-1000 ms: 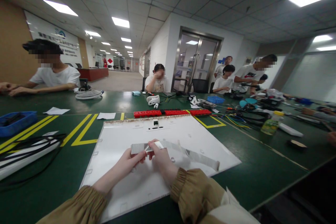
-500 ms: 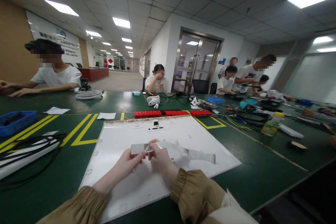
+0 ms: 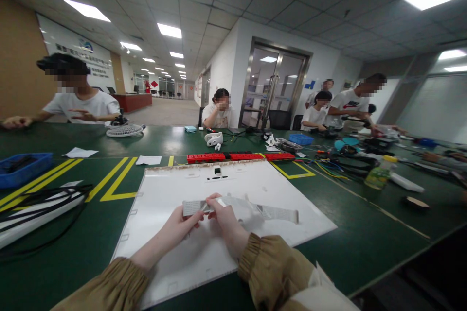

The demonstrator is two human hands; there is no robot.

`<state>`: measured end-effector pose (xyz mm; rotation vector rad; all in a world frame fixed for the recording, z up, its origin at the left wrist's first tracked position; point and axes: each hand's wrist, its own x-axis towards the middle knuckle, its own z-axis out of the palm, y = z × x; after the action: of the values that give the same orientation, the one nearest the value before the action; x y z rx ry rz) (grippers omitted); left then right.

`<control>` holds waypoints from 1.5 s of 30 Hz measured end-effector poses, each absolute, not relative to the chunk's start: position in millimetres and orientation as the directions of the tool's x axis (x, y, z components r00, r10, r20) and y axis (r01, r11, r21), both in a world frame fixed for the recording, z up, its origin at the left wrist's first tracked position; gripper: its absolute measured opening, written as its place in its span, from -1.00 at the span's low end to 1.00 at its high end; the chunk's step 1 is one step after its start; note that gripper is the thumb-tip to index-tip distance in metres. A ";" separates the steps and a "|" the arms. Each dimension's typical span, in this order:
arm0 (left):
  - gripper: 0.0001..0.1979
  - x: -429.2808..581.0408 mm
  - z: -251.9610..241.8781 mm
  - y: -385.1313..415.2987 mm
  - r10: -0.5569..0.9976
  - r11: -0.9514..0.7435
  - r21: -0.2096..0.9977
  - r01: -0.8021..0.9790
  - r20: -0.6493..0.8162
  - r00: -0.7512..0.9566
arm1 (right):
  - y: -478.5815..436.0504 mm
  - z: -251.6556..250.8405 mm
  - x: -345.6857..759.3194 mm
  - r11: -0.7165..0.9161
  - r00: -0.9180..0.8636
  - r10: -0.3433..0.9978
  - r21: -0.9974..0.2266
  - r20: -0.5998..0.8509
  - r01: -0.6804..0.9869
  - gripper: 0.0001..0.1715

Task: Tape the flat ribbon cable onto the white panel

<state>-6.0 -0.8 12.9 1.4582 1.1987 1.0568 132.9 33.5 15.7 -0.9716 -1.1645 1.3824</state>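
Both my hands are over a large white panel [image 3: 153, 238] lying on the green table. A long, flat, grey-white strip [image 3: 280, 214], ribbon-like with fine printed lines, runs from my fingers to the right across the panel. My left hand [image 3: 186, 223] is closed on the strip near its left end, thumb on top. Close beside it, my right hand [image 3: 222, 216] pinches the strip between thumb and fingers. The strip's right end rests on or just above the panel; I cannot tell which.
Red slotted bars [image 3: 206, 157] lie along the panel's far edge. At left are a blue tray [image 3: 25, 170] and a white casing with black cables [image 3: 44, 214]. A white fan grille [image 3: 125, 130], bottle [image 3: 380, 173] and coloured wires [image 3: 332, 167] are around. Several people sit or stand across the table.
My hands and the strip stay almost in place. The person at the left has raised a hand from the table. The view has shifted very slightly.
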 end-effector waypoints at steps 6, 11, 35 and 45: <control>-0.54 -7.4 15.3 -1.1 0.980 -0.156 0.970 0.187 0.128 0.154 | 34.7 13.1 132.3 0.024 -0.146 0.988 -0.981 0.053 -0.192 -0.74; -0.57 -7.6 16.9 -0.5 0.977 -0.172 0.966 0.191 0.143 0.160 | 31.7 15.4 132.0 0.024 -0.181 0.982 -0.978 0.062 -0.207 -0.76; -0.68 -10.9 13.0 1.7 0.946 -0.247 0.957 0.152 0.205 0.250 | 22.5 24.5 130.7 -0.037 -0.192 0.981 -0.963 0.015 -0.266 -0.76; -0.68 -9.5 8.6 5.9 0.948 -0.266 0.941 0.208 0.217 0.233 | 29.7 15.3 133.2 -0.083 -0.139 0.989 -0.940 -0.039 -0.330 -0.75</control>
<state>-9.5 5.9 8.6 1.6611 1.0922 1.1026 133.2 29.7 15.3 -0.9296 -1.0118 1.4927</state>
